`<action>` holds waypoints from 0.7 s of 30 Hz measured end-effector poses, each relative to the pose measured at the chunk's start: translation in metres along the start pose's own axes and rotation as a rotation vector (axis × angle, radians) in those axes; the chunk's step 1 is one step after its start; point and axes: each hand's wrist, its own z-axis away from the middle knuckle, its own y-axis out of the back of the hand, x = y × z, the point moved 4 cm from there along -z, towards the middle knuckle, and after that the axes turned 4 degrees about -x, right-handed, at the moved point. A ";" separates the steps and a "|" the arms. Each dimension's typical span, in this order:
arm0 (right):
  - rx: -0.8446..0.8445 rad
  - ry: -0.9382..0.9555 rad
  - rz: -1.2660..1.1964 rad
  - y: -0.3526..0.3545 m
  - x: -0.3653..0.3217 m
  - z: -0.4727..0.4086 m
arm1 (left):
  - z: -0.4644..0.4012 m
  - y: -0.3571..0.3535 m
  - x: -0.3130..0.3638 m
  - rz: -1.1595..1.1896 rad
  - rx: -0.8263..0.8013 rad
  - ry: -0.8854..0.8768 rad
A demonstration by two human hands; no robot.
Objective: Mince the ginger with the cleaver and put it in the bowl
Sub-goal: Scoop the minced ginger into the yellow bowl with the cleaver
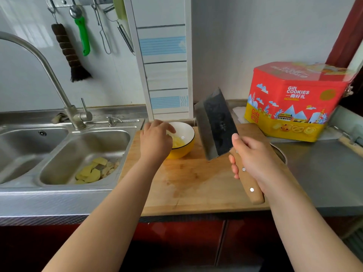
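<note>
Behind left hand (156, 141), bowl (186, 132) half hidden

I see a steel counter (324, 173) carrying a wooden cutting board (196, 183), whose left edge overlaps the sink rim. On the board's far left corner stands a yellow bowl (181, 142), white inside, holding pale minced ginger (177, 142). A red and yellow cookie tin (294, 103) sits on the counter behind the board's right end. A double sink (82, 154) is set into the counter at left; peel scraps (94, 171) lie in its right basin.
</note>
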 end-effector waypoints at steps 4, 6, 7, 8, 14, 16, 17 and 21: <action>0.048 0.065 0.245 0.015 0.002 -0.001 | 0.006 -0.002 -0.001 0.061 0.030 0.008; 0.074 0.079 0.408 0.021 0.005 -0.003 | 0.014 -0.003 -0.002 0.078 0.082 -0.010; 0.084 0.082 0.499 0.024 0.008 -0.005 | 0.018 -0.004 -0.003 0.079 0.110 -0.020; 0.092 0.084 0.595 0.025 0.012 -0.007 | 0.023 -0.005 -0.004 0.079 0.141 -0.034; 0.042 -0.001 0.946 0.020 0.039 -0.027 | 0.051 -0.010 -0.007 0.204 0.316 -0.122; 0.026 -0.031 1.003 0.017 0.050 -0.036 | 0.058 -0.015 -0.010 0.253 0.315 -0.132; 0.017 -0.043 1.013 0.016 0.055 -0.038 | 0.060 -0.016 -0.011 0.257 0.313 -0.135; 0.023 -0.034 1.051 0.013 0.065 -0.044 | 0.060 -0.019 -0.015 0.237 0.312 -0.129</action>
